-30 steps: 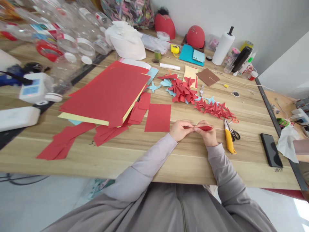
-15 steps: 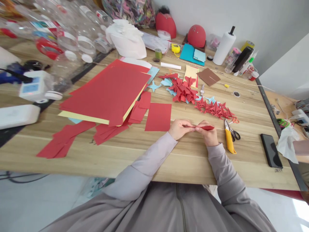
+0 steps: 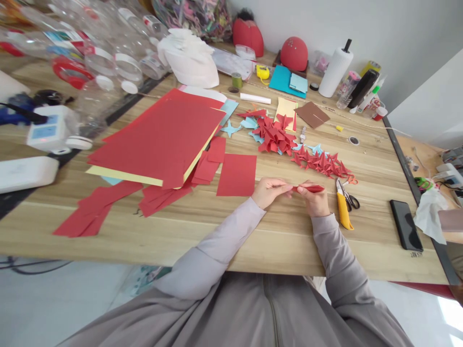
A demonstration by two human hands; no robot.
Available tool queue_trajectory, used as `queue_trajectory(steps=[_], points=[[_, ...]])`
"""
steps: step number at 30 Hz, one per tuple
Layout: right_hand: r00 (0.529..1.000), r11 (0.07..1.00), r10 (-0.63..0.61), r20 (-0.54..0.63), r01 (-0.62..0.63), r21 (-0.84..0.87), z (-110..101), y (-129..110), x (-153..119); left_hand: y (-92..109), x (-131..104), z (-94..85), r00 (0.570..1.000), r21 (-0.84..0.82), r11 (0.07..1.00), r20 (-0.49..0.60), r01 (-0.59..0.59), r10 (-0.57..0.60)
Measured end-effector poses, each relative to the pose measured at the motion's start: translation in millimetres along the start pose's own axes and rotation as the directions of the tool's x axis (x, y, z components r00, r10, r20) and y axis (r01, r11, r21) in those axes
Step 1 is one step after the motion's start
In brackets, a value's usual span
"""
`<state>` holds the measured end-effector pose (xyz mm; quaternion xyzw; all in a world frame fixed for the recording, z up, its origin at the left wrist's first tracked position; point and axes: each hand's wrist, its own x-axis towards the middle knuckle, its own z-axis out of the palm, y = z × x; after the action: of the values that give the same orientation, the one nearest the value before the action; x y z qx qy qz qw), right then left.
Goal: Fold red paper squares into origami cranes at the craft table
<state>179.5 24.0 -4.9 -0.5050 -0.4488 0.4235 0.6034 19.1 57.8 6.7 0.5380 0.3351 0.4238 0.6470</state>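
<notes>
A narrow folded red paper (image 3: 314,188) is held low over the wooden table. My right hand (image 3: 315,199) pinches it between thumb and fingers. At its left end, the fingers of my left hand (image 3: 269,192) are pressed together on its tip. A flat red square (image 3: 237,175) lies just left of my left hand. Beyond my hands are a pile of red folded pieces (image 3: 275,135) and a row of red pointed ones (image 3: 321,162), with light blue pieces among them.
A yellow-handled cutter (image 3: 344,211) and black scissors (image 3: 352,201) lie right of my right hand, a black phone (image 3: 405,225) farther right. Large red sheets (image 3: 159,140) and red strips (image 3: 87,212) cover the left. Plastic bottles (image 3: 126,67) crowd the back left.
My right hand has shifted slightly right with the folded red paper. My left hand stays nearly in place, its fingers now nearer the paper's left tip.
</notes>
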Motion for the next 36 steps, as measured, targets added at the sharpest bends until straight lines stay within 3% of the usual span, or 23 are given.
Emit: queue_trajectory(steps=[6, 11, 18, 27, 36], points=[[0.989, 0.993, 0.106, -0.101, -0.100, 0.061, 1.1, 5.2, 0.9, -2.8, 2.1, -1.2, 0.992, -0.191, 0.975, -0.020, 0.117, -0.123], [0.992, 0.995, 0.064, -0.110, -0.072, -0.068, 2.5, 4.6, 0.3, -9.4, 3.6, 0.6, 0.991, -0.151, 0.982, -0.061, 0.110, -0.120], [0.997, 0.994, 0.074, 0.025, -0.071, -0.079, 1.0, 2.4, -1.8, -12.8, 4.4, 1.2, 0.991, -0.050, 0.994, -0.090, 0.096, -0.100], [0.981, 0.989, 0.012, 0.193, 0.016, -0.145, -6.3, -7.7, 1.3, -4.9, 3.7, -7.2, 0.983, -0.011, 0.987, 0.094, 0.159, -0.157], [0.931, 0.978, -0.007, 0.364, 0.082, -0.191, -12.1, -13.4, 2.6, -5.5, 2.9, -4.9, 0.968, 0.001, 0.983, 0.176, 0.184, -0.181]])
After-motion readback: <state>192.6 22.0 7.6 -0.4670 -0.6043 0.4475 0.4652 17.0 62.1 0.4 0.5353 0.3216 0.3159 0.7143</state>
